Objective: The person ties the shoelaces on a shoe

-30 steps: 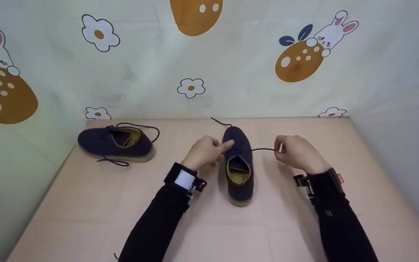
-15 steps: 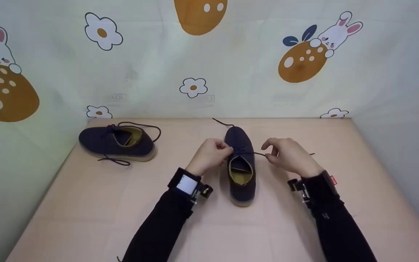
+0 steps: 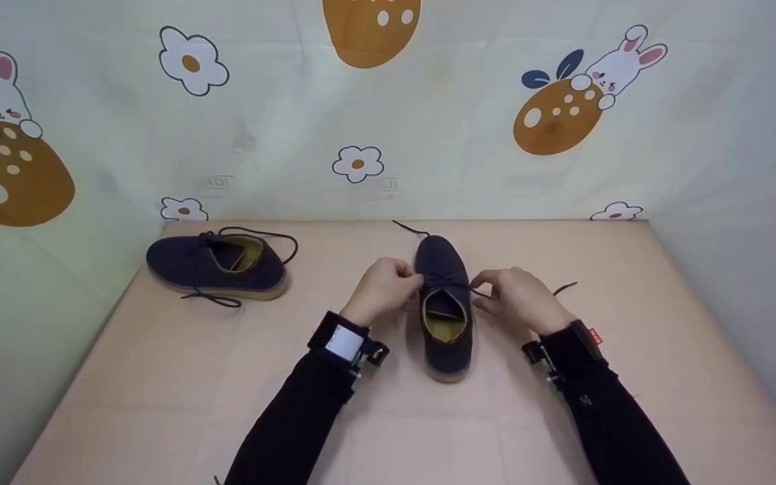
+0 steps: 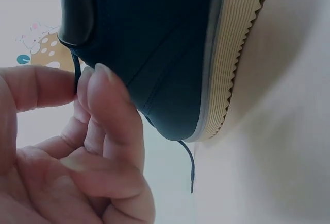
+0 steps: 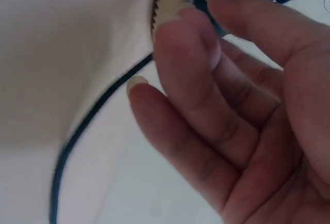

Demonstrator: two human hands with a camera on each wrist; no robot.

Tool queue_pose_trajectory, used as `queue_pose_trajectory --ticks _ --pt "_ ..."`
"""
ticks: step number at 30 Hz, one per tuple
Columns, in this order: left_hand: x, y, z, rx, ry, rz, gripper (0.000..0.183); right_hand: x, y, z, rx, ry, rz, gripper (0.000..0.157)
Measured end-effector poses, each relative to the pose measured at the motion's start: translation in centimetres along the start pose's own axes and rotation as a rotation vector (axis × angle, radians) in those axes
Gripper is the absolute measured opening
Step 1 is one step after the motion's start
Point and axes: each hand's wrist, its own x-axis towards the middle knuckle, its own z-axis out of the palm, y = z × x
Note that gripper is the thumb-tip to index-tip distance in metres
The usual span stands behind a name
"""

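Note:
A dark blue lace-up shoe (image 3: 446, 357) with a yellow-green lining stands at the middle, toe pointing away. At its left side my left hand (image 3: 382, 288) pinches a dark shoelace (image 4: 77, 69) between thumb and fingers, close to the eyelets. My right hand (image 3: 523, 296) is at the shoe's right side, thumb and forefinger apart in the right wrist view. Behind its fingers (image 5: 183, 74) a loose lace (image 5: 95, 108) runs down in a curve. The head view shows that lace's tip (image 3: 565, 287) beyond the hand.
A matching shoe (image 3: 179, 259) lies turned sideways at the back left, its laces (image 3: 267, 233) spread loosely. A thin lace end (image 3: 409, 228) sticks out past the middle shoe's toe. A patterned cloth wall (image 3: 273, 121) rises behind the pale table (image 3: 159, 377).
My left hand has gone from holding the shoe's side to pinching a lace. The right hand has moved left to the shoe, letting the lace end it held lie out to the right.

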Motion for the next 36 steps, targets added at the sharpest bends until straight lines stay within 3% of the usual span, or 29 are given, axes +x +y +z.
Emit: queue_pose_trajectory --ticks 3,5,14,18,21,25,28,32,36 --pt "-0.1 0.0 -0.2 0.020 -0.013 0.010 0.022 0.0 0.2 0.1 -0.012 -0.015 -0.050 0.005" --pt "-0.2 0.1 -0.4 0.035 -0.027 0.021 0.023 -0.3 0.4 -0.3 -0.036 -0.017 -0.053 0.006" --pt "-0.4 -0.1 -0.8 0.076 -0.025 0.037 0.021 -1.7 1.0 -3.2 -0.088 -0.089 0.099 0.009" --pt "-0.3 -0.2 -0.7 0.078 -0.037 0.028 0.024 -2.1 2.4 -4.0 -0.035 -0.030 0.162 0.006" --pt "-0.3 -0.2 -0.4 0.085 -0.044 0.023 0.025 -2.2 2.9 -4.5 0.035 0.069 0.174 0.005" --pt "-0.3 -0.1 -0.2 0.094 -0.040 0.028 0.028 -0.5 2.1 -5.4 0.027 0.236 0.079 0.004" --pt "-0.3 0.0 -0.2 0.088 -0.046 0.033 0.028 1.9 0.4 -6.6 0.011 0.297 -0.013 0.006" --pt "-0.2 -0.2 -0.3 0.076 -0.056 0.047 0.026 5.5 -2.7 -8.1 0.041 0.282 -0.137 0.010" --pt "-0.3 -0.3 -0.4 0.076 -0.051 0.084 0.027 8.7 -6.0 -8.3 0.045 0.200 -0.246 0.011"
